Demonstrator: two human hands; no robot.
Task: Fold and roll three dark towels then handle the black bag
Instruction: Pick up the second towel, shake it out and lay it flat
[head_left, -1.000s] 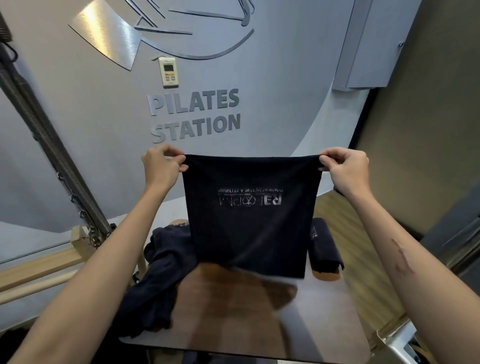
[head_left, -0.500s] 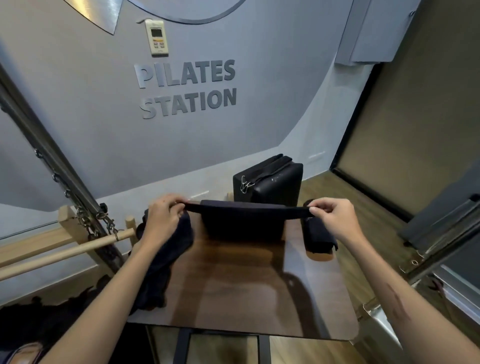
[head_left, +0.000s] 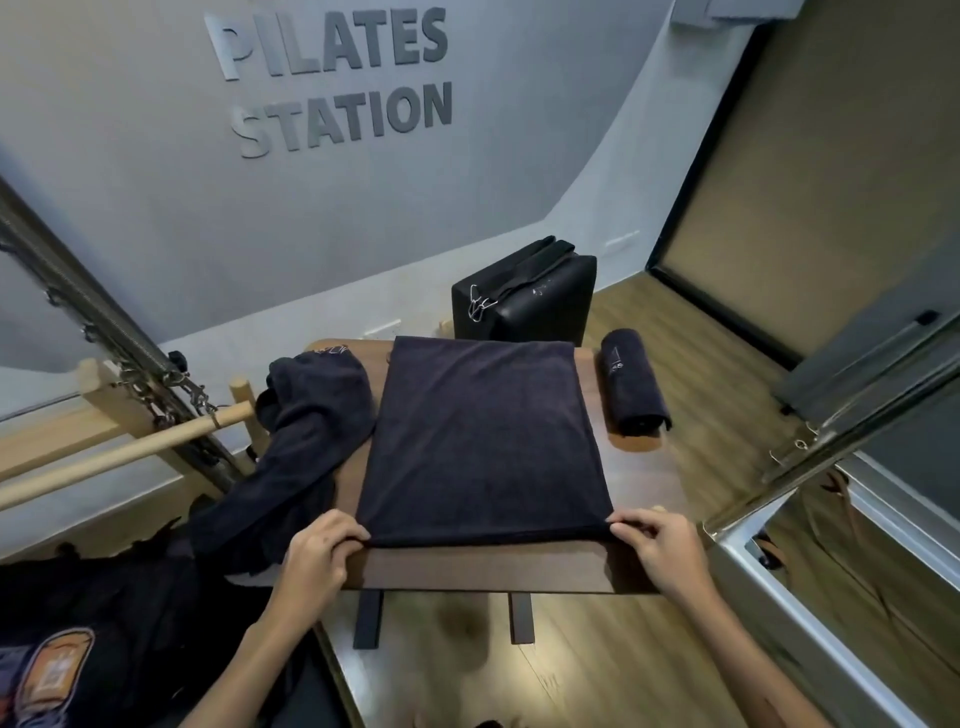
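Dark folded towel (head_left: 485, 441) lies flat between left hand (head_left: 317, 553) and right hand (head_left: 662, 551), each pinching a near corner.

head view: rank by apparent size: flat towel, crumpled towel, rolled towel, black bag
1. flat towel, spread on the table, nearest corners pinched by left hand and right hand
2. crumpled towel, partly hanging off the edge, full extent unclear
3. black bag, farther away, so likely understated
4. rolled towel
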